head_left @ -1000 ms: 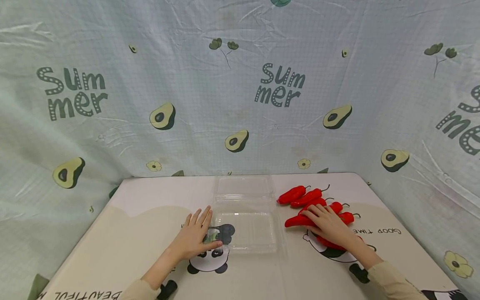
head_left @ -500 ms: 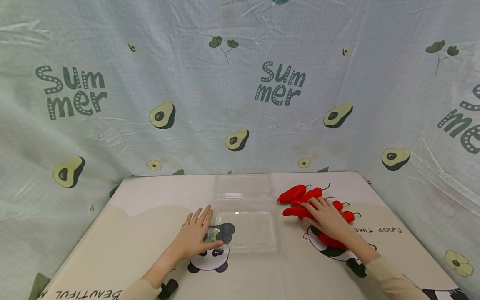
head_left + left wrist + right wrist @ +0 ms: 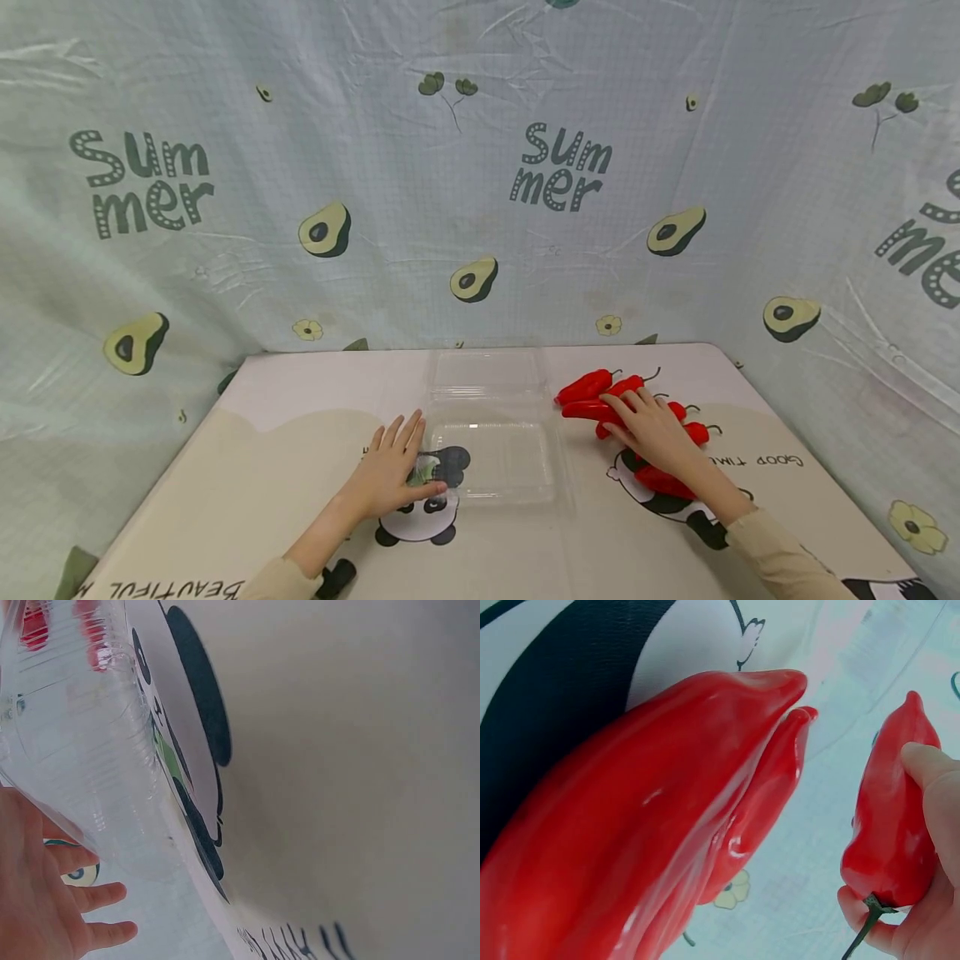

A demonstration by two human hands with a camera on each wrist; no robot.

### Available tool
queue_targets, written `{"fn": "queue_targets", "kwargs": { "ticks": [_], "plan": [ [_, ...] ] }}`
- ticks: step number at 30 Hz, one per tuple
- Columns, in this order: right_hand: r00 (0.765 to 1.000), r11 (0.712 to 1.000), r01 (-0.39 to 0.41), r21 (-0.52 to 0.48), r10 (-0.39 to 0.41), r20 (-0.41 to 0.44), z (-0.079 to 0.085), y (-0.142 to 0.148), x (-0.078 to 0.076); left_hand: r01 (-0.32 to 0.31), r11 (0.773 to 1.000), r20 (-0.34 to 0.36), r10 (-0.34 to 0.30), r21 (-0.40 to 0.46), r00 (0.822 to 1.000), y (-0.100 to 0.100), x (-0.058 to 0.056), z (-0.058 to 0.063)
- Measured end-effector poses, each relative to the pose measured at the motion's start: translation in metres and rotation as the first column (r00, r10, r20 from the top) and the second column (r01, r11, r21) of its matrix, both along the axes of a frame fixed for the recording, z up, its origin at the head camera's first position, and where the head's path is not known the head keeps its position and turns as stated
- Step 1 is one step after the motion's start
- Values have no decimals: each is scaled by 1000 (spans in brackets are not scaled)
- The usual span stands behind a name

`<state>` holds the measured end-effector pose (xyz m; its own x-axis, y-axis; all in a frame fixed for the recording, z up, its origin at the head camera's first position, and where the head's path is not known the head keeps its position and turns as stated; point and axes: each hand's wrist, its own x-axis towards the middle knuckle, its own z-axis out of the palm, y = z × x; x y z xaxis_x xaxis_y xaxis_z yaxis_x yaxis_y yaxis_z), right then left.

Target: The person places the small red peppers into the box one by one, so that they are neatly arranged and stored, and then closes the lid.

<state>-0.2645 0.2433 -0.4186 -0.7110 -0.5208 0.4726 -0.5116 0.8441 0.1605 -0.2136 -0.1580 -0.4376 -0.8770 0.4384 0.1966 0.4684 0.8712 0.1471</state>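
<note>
My right hand (image 3: 651, 435) grips a long red chili pepper (image 3: 587, 410) over the pile at the right. In the right wrist view, the thumb and fingers hold that pepper (image 3: 891, 814) around its body, with the green stem downward. Several other red peppers (image 3: 652, 780) lie close to the camera there. A clear plastic clamshell box (image 3: 504, 468) lies in the middle, its lid (image 3: 487, 372) folded back. At the box's left side, my left hand (image 3: 386, 477) rests with spread, straight fingers. The left wrist view shows the fingers (image 3: 94, 897) beside the transparent box wall (image 3: 82, 750).
More red peppers (image 3: 583, 387) lie loosely grouped to the right of the box on the printed table mat (image 3: 300, 475). A hanging cloth (image 3: 390, 167) with avocado prints stands behind the table and along its sides.
My right hand has shifted slightly back and lifted the pepper away from the ones beneath it. The left hand and the box have stayed in place.
</note>
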Motion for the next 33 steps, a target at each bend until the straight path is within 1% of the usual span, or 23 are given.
{"fn": "queue_targets", "kwargs": {
  "ticks": [3, 8, 13, 20, 24, 29, 33],
  "plan": [
    [1000, 1000, 0, 23, 0, -4, 1, -2, 0, 0, 1000, -1, 0, 0, 1000, 1, 0, -1],
    [999, 998, -30, 57, 32, -19, 5, -6, 0, -4, 1000, 0, 4, -6, 1000, 2, 0, -1],
    [997, 995, -71, 68, 73, -29, 7, -11, 1, -7, 1000, 9, 7, -7, 1000, 3, 0, -2],
    [986, 987, -155, 51, 158, -50, 7, -17, -3, -11, 1000, -1, 11, -18, 1000, 2, 0, -3],
    [982, 983, -178, 39, 181, -63, 9, -21, -4, -12, 1000, -15, 11, -14, 1000, 2, 0, -2],
    [979, 980, -196, 33, 197, -41, 12, -27, -2, -12, 1000, -14, 12, -14, 1000, 1, 1, -2],
    [975, 975, -220, 26, 221, -39, 12, -31, -2, -14, 1000, -9, 14, -11, 1000, 1, 1, -1]
  ]
}}
